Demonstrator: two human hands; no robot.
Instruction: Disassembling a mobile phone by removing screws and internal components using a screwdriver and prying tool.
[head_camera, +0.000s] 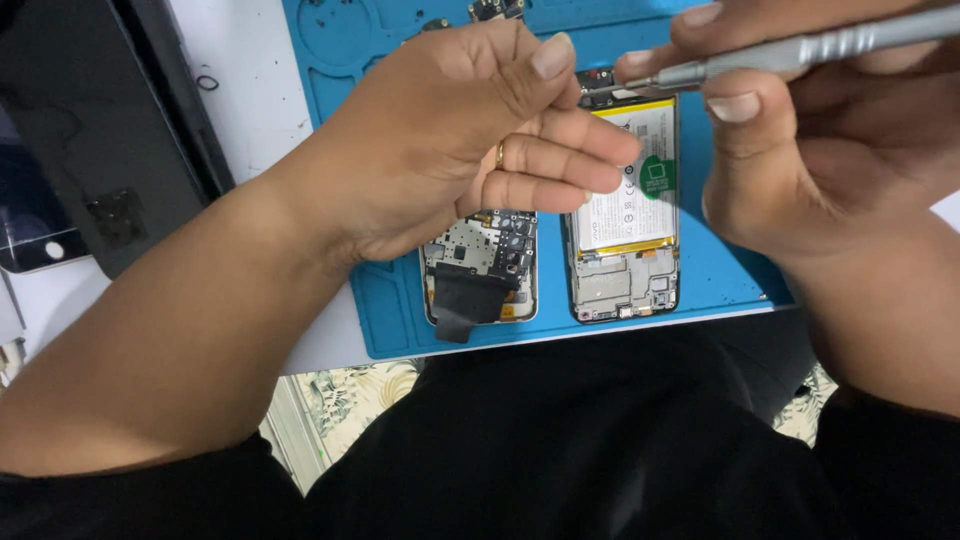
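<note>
Nearest on the blue mat (400, 320), 2 opened phones side by side — circuit-board one (480, 265) and battery one (625, 200). Both look light, thin, fragile imo; hold by the frame edges. Left hand (450, 140) half-curled, holding nothing visible. Right hand (800, 140) pinches a slim metal screwdriver (800, 50) — tip at the battery phone's top.

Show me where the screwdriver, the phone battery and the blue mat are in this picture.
screwdriver (800, 48), head view, on the grey metal shaft in the right hand.
phone battery (630, 205), head view, on its white label, lower half.
blue mat (715, 270), head view, on a bare part right of the open phone.
</note>
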